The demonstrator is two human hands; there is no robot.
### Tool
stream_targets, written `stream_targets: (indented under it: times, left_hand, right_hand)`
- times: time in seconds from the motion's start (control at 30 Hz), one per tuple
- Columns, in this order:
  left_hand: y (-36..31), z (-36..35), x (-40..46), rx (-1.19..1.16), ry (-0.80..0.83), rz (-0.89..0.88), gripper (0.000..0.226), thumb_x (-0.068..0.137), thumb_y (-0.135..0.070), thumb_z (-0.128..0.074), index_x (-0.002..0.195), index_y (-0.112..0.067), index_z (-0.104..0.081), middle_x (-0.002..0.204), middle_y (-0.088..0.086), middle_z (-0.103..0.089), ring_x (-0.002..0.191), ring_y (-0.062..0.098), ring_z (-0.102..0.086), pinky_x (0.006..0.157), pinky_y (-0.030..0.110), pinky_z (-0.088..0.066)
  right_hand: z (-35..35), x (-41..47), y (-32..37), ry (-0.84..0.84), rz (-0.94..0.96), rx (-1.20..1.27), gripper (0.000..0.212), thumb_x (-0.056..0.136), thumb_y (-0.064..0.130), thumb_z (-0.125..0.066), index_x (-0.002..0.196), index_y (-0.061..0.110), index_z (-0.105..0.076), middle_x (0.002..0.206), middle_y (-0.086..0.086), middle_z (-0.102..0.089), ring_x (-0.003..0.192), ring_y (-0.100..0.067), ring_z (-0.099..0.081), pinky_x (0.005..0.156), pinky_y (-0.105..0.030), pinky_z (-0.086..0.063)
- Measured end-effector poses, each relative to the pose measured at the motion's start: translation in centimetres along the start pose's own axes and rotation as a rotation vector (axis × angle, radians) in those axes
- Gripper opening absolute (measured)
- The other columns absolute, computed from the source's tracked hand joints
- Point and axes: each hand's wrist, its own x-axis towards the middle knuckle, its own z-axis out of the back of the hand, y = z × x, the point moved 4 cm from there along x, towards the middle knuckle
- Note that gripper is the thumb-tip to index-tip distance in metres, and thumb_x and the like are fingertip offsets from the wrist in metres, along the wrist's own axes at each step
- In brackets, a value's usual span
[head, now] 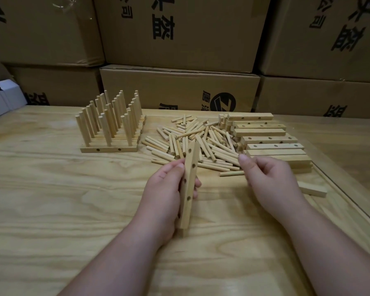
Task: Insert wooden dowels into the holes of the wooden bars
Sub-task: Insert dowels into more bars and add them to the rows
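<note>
My left hand grips a wooden bar and holds it nearly upright above the table, with several holes facing me. My right hand hovers at the near edge of a loose pile of dowels. Its thumb points at the pile and its fingers are curled under, hiding what lies inside them. One dowel lies on the table with its right end at that hand. At the back left stand finished bars with upright dowels. A stack of drilled bars lies at the right.
Cardboard boxes form a wall behind the wooden table. A white box sits at the far left edge. A single bar lies right of my right hand, near the table's right edge strip.
</note>
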Motion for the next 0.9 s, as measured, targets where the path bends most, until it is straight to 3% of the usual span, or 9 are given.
stream_targets:
  times: [0.1, 0.23, 0.33, 0.43, 0.53, 0.6, 0.7, 0.77, 0.9]
  left_hand:
    - [0.0, 0.3, 0.3, -0.08, -0.036, 0.023, 0.022, 0.106, -0.022, -0.046, 0.115, -0.018, -0.066, 0.07, 0.008, -0.07, 0.051, 0.015, -0.058, 0.047, 0.024, -0.049]
    - [0.1, 0.3, 0.4, -0.101, -0.041, 0.017, 0.023, 0.104, -0.02, -0.049, 0.115, -0.014, -0.069, 0.072, 0.005, -0.07, 0.053, 0.013, -0.059, 0.048, 0.024, -0.049]
    - [0.1, 0.3, 0.5, -0.136, -0.048, 0.024, 0.023, 0.103, -0.018, -0.051, 0.121, -0.012, -0.065, 0.073, 0.006, -0.07, 0.057, 0.014, -0.061, 0.05, 0.025, -0.05]
    - [-0.1, 0.4, 0.6, -0.212, -0.064, 0.038, 0.021, 0.102, -0.015, -0.054, 0.122, -0.013, -0.059, 0.074, 0.007, -0.07, 0.062, 0.017, -0.063, 0.054, 0.028, -0.051]
    - [-0.1, 0.4, 0.5, -0.257, -0.078, 0.059, 0.011, 0.1, -0.015, -0.059, 0.111, -0.015, -0.059, 0.071, 0.003, -0.067, 0.062, 0.016, -0.066, 0.053, 0.028, -0.053]
    - [-0.1, 0.4, 0.5, -0.24, -0.074, 0.068, 0.006, 0.098, -0.016, -0.062, 0.103, -0.017, -0.059, 0.069, -0.001, -0.065, 0.061, 0.013, -0.066, 0.053, 0.027, -0.053]
    - [-0.1, 0.4, 0.5, -0.217, -0.058, 0.079, 0.006, 0.097, -0.019, -0.063, 0.1, -0.018, -0.058, 0.068, -0.003, -0.063, 0.061, 0.013, -0.064, 0.054, 0.026, -0.052]
    - [-0.1, 0.4, 0.5, -0.226, -0.057, 0.084, 0.009, 0.099, -0.023, -0.06, 0.103, -0.015, -0.06, 0.066, -0.002, -0.062, 0.059, 0.013, -0.063, 0.052, 0.026, -0.052]
    - [-0.1, 0.4, 0.4, -0.22, -0.067, 0.091, 0.019, 0.101, -0.029, -0.057, 0.109, -0.013, -0.065, 0.063, -0.001, -0.063, 0.058, 0.013, -0.063, 0.051, 0.026, -0.051]
  right_hand:
    - [2.2, 0.7, -2.2, -0.073, -0.089, -0.221, 0.062, 0.092, 0.057, -0.054, 0.06, 0.004, -0.053, 0.045, 0.006, -0.038, 0.047, -0.016, -0.041, 0.053, -0.031, -0.033]
    - [3.2, 1.3, -3.7, -0.161, -0.179, -0.227, 0.055, 0.094, 0.047, -0.054, 0.053, 0.012, -0.044, 0.041, 0.006, -0.037, 0.049, -0.02, -0.042, 0.053, -0.031, -0.033]
    - [2.6, 1.2, -3.6, -0.18, -0.108, -0.231, 0.044, 0.092, 0.042, -0.06, 0.058, 0.014, -0.056, 0.052, 0.005, -0.056, 0.054, -0.017, -0.052, 0.055, -0.029, -0.04]
    - [1.4, 1.1, -2.6, -0.129, 0.003, -0.25, 0.03, 0.091, 0.041, -0.064, 0.068, 0.023, -0.063, 0.065, 0.013, -0.062, 0.063, -0.006, -0.056, 0.052, -0.026, -0.042]
    - [-0.1, 0.9, -2.0, -0.01, 0.065, -0.323, 0.004, 0.092, 0.036, -0.064, 0.09, 0.037, -0.068, 0.066, 0.024, -0.06, 0.064, 0.001, -0.056, 0.055, -0.025, -0.04]
    - [-1.0, 0.8, -2.1, 0.059, 0.07, -0.436, 0.018, 0.093, 0.034, -0.062, 0.107, 0.042, -0.07, 0.061, 0.017, -0.056, 0.063, -0.002, -0.054, 0.061, -0.026, -0.043]
    - [-1.8, 0.7, -1.9, 0.123, 0.055, -0.541, 0.028, 0.095, 0.035, -0.056, 0.121, 0.043, -0.066, 0.068, 0.022, -0.051, 0.074, -0.006, -0.053, 0.067, -0.028, -0.045]
    - [-2.2, 0.7, -1.9, 0.143, 0.057, -0.569, 0.028, 0.095, 0.036, -0.055, 0.12, 0.043, -0.065, 0.07, 0.022, -0.051, 0.075, -0.007, -0.052, 0.066, -0.028, -0.044]
    - [-2.3, 0.7, -1.6, 0.142, 0.087, -0.552, 0.009, 0.094, 0.034, -0.059, 0.099, 0.039, -0.065, 0.08, 0.017, -0.054, 0.076, -0.003, -0.053, 0.065, -0.029, -0.045]
